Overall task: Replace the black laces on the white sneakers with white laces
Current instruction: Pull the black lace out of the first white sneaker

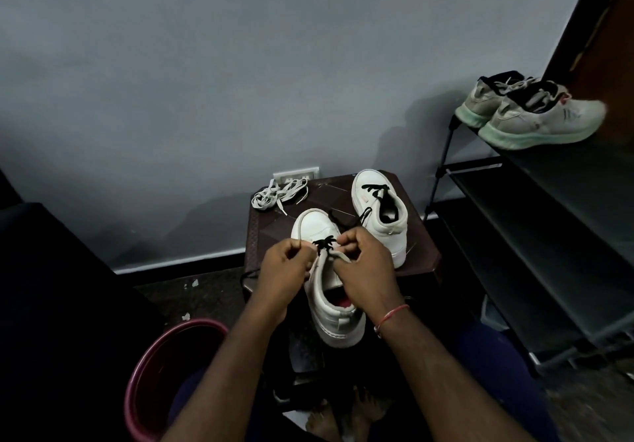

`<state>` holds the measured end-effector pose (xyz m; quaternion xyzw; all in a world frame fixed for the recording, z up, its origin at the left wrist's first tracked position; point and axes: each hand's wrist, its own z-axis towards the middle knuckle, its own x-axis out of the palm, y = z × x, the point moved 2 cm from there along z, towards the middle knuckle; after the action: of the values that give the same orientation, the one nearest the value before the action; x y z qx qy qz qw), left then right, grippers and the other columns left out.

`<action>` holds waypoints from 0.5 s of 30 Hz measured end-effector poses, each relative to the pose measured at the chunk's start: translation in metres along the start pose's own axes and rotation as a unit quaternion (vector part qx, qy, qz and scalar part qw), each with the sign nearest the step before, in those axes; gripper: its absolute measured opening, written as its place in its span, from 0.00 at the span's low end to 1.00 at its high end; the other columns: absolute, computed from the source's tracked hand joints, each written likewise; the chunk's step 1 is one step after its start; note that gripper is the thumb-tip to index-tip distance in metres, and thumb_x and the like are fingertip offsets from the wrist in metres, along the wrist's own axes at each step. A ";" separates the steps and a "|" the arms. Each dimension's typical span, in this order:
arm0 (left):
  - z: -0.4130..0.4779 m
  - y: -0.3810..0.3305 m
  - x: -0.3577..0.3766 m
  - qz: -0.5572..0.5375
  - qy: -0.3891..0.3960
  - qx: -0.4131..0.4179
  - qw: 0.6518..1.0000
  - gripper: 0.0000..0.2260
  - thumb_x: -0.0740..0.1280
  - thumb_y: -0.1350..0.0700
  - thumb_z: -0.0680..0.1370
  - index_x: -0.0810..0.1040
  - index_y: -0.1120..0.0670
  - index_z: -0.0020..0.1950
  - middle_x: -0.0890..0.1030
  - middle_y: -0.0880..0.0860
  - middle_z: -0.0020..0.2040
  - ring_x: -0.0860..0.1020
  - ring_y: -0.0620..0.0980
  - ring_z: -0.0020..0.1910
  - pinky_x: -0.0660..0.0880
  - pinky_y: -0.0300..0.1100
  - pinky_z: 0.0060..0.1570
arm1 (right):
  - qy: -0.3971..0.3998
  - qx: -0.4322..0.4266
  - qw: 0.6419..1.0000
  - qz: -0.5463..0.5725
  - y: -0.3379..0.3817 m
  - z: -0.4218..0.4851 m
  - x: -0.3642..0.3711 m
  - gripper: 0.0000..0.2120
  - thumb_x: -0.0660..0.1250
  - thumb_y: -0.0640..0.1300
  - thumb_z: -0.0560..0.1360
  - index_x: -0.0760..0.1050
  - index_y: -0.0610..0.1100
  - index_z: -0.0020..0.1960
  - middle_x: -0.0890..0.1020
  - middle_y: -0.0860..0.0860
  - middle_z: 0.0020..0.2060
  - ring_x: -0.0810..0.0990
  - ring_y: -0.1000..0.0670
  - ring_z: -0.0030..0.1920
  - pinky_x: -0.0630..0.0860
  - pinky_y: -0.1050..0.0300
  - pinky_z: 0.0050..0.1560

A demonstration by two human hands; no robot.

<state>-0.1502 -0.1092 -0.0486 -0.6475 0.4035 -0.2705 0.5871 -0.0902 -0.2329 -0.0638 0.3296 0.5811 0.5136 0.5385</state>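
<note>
We seem midway through unlacing the near sneaker (338, 325) at the stool's (423, 253) front edge, with left hand (286, 270) and right hand (365, 265) pinching the black lace (324, 244) in curled fingers, and next it needs drawing from the last eyelets.

Dim, cool grey light around me. The wall (240, 64) is palest at upper centre; the lower left of the frame is near black. Soft shadows fall on the wall right of centre. The grey shoes (535, 115) at the right edge look smeared and stretched.
</note>
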 end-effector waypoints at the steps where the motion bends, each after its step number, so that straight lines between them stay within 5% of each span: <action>1: -0.001 0.003 -0.001 0.016 -0.003 0.018 1.000 0.05 0.68 0.60 0.76 0.81 0.55 0.40 0.79 0.50 0.32 0.75 0.45 0.32 0.73 0.39 0.34 | 0.001 -0.002 1.000 0.000 0.000 -0.001 0.000 0.11 0.72 0.35 0.68 0.76 0.47 0.45 0.81 0.51 0.37 0.81 0.53 0.39 0.78 0.59 0.42; 8: -0.007 0.000 0.002 0.052 0.040 0.121 0.991 0.04 0.72 0.57 0.75 0.83 0.54 0.40 0.83 0.51 0.35 0.78 0.42 0.35 0.75 0.37 0.36 | 0.006 -0.010 1.000 0.000 0.001 -0.004 0.000 0.11 0.72 0.36 0.68 0.75 0.48 0.44 0.82 0.51 0.36 0.81 0.52 0.39 0.79 0.54 0.42; 11: 0.001 0.000 0.002 0.096 0.036 0.083 0.991 0.13 0.70 0.53 0.76 0.77 0.54 0.33 0.77 0.51 0.29 0.72 0.46 0.30 0.69 0.43 0.33 | 0.007 -0.011 1.000 -0.005 0.000 -0.006 0.001 0.11 0.72 0.35 0.67 0.75 0.47 0.45 0.81 0.51 0.37 0.81 0.52 0.38 0.80 0.53 0.42; 15: 0.002 -0.008 -0.001 0.022 0.085 -0.019 0.996 0.12 0.68 0.53 0.77 0.78 0.56 0.35 0.74 0.56 0.34 0.71 0.52 0.36 0.67 0.42 0.36 | 0.007 -0.006 1.000 -0.002 0.001 -0.004 -0.001 0.12 0.72 0.33 0.67 0.76 0.46 0.45 0.82 0.50 0.37 0.82 0.51 0.40 0.79 0.56 0.42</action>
<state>-0.1472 -0.1075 -0.0414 -0.6244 0.4714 -0.3041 0.5435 -0.0939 -0.2347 -0.0634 0.3215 0.5823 0.5185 0.5373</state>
